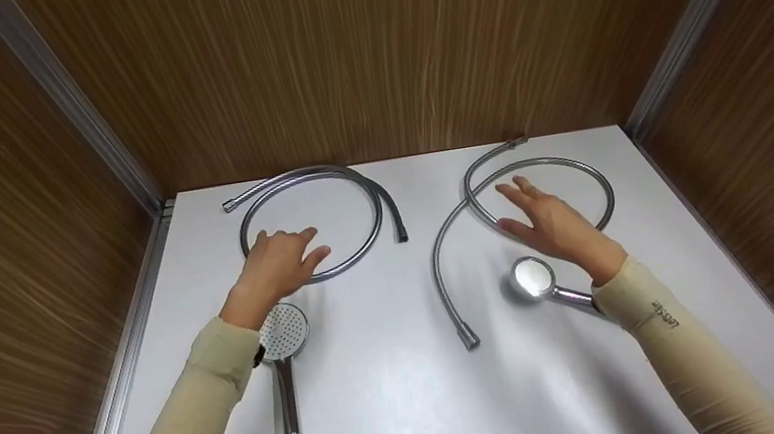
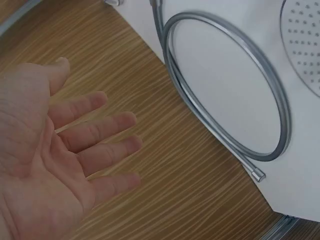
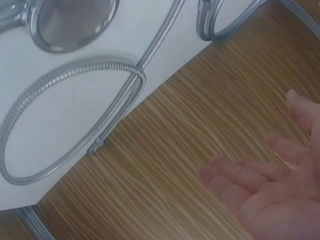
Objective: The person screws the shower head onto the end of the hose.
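Observation:
My left hand (image 1: 279, 261) hovers over the near left part of a coiled smooth grey shower hose (image 1: 379, 203), fingers spread and holding nothing. In the left wrist view the palm of the left hand (image 2: 55, 155) faces up toward the camera. Below that wrist lies a shower head (image 1: 284, 330), its dotted spray face up. My right hand (image 1: 550, 220) is over a looped ribbed metal shower hose (image 1: 437, 263), fingers extended with nothing in them. A second, smaller shower head (image 1: 534, 277) lies beneath the right wrist, its handle partly hidden by the sleeve.
A white tabletop (image 1: 390, 398) carries both hoses and both shower heads. Wood-grain panels stand behind (image 1: 364, 54) and on both sides, with metal profiles (image 1: 74, 94) at the corners. The ribbed hose's end fitting (image 1: 469, 338) points toward the front.

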The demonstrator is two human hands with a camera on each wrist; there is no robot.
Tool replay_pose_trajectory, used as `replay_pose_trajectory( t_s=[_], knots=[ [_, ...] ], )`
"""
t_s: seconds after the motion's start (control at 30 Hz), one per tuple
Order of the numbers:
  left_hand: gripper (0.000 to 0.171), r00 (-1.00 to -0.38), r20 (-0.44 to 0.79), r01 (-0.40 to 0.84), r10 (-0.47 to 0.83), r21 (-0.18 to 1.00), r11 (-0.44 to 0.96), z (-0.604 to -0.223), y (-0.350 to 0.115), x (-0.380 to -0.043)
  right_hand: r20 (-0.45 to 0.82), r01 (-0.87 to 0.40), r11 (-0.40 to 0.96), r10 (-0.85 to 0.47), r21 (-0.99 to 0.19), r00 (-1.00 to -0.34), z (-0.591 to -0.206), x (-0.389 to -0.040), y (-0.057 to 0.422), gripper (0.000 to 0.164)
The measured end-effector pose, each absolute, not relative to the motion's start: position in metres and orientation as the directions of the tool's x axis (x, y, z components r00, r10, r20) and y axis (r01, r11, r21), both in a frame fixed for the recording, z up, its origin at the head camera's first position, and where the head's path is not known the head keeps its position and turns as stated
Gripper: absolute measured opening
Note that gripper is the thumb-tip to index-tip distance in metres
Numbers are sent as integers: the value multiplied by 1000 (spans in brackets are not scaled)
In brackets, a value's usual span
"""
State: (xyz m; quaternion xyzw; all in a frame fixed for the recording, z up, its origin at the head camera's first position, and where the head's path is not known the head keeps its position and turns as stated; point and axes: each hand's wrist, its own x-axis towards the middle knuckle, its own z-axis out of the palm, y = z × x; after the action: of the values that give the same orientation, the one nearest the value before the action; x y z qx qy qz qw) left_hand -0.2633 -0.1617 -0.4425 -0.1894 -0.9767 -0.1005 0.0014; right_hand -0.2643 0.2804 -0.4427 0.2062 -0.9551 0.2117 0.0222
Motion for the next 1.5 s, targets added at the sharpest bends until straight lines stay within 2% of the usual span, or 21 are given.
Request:
replay_pose_trajectory(
  t_s=[0.33,0.5,0.63,0.9,1.1,1.33,1.5],
  knots=[
    [42,-892,104,451,440,171,876,-472,-170,-236,70,-389,811,-400,-437,-914,-466,-249,264,63],
    [38,-891,112,455,441,208,866,-487,-171,-224,55,-393,813,-411,-429,-910,-477,-243,255,62],
    [35,-883,116,469,455,182,865,-501,-174,-213,58,-405,820,-419,-404,-906,-488,-240,247,58],
    [28,-873,87,488,480,114,866,-522,-182,-187,49,-406,817,-425,-410,-904,-509,-233,242,47],
    [25,-882,46,470,468,154,869,-531,-187,-179,-16,-371,831,-414,-414,-910,-519,-230,237,43],
    [16,-887,15,457,461,174,873,-539,-193,-172,-17,-367,809,-422,-459,-907,-533,-225,231,36],
    [24,-871,11,488,491,122,864,-539,-198,-166,-38,-341,817,-403,-464,-914,-540,-221,228,35]
  ],
)
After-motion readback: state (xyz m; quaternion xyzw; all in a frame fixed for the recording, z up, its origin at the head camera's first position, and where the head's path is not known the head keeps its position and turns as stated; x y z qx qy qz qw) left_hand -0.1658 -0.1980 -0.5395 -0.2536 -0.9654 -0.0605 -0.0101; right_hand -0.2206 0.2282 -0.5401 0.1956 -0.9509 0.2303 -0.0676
